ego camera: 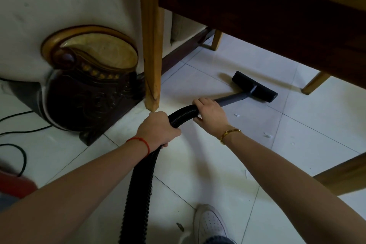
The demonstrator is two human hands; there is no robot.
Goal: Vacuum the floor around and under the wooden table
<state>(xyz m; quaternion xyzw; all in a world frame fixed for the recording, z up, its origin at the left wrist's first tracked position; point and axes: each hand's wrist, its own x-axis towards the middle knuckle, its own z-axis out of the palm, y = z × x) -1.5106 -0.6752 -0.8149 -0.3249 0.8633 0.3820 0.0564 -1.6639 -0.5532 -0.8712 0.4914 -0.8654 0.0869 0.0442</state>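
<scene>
Left hand [158,129] grasps ribbed black hose [142,180]; right hand [211,112] grasps its front end at smooth grey wand [231,98]. Flat rectangular floor head [254,86] rests on glossy white tiles [227,156] beneath wooden table [257,14]

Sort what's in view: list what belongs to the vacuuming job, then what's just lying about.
Job: left hand and right hand gripping the black hose; wand; floor head; wooden table; tiled floor; white scraps.

Lying about: carved sofa end; black cable.
</scene>
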